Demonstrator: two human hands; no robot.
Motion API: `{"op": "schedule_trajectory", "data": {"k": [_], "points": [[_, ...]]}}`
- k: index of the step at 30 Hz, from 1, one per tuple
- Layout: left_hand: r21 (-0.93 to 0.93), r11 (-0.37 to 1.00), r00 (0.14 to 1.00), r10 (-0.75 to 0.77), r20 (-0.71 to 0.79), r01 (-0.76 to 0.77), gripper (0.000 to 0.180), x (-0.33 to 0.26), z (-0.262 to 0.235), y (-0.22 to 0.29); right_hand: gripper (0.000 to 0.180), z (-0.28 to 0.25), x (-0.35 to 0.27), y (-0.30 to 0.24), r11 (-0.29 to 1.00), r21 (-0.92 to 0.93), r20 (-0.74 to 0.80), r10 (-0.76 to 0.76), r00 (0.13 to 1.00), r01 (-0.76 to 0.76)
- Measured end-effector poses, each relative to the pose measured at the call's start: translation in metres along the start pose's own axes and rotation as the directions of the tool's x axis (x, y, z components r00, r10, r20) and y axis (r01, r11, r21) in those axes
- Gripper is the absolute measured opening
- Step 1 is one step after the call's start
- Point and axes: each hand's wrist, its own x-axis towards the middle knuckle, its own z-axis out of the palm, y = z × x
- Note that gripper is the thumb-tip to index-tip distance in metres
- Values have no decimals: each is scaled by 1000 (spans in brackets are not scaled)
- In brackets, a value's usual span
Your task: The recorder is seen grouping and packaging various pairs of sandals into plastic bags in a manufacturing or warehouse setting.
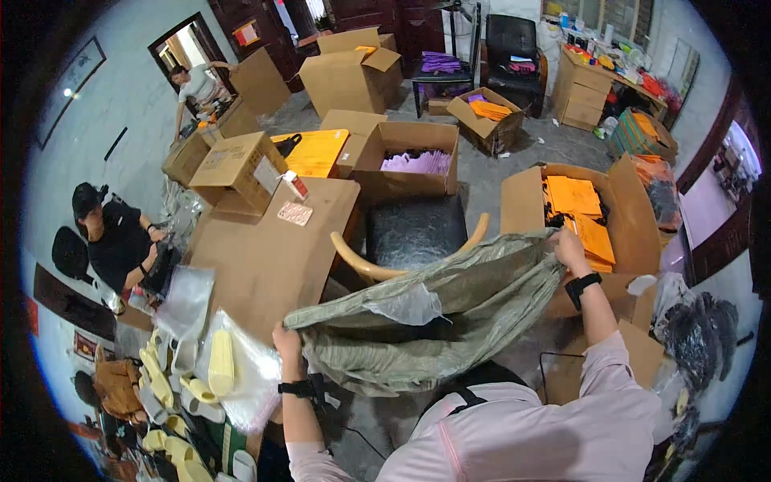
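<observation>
Both my arms are spread, stretching a large grey-green woven sack by its rim in front of me. My left hand is closed on the sack's left end, beside the edge of the brown-topped table. My right hand grips the opposite end, close to a cardboard box of orange packets. A crumpled piece of clear plastic lies at the sack's mouth. The dark inside of the sack is mostly hidden. Just beyond it stands a chair with a black seat and curved wooden arms.
Yellow and grey slippers and clear plastic bags cover the lower left. An open box of lilac packets stands past the chair. A person in black sits at left; another is among boxes farther back. Black bundles lie at right.
</observation>
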Motion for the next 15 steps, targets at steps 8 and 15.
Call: {"op": "schedule_trajectory", "data": {"k": [8, 15], "points": [[-141, 976, 982, 150, -112, -165, 43, 162, 145, 110, 14, 54, 174, 27, 986, 42, -349, 165, 922, -161], [350, 915, 910, 41, 413, -200, 96, 203, 250, 93, 53, 196, 213, 58, 936, -281, 520, 332, 787, -210]]}}
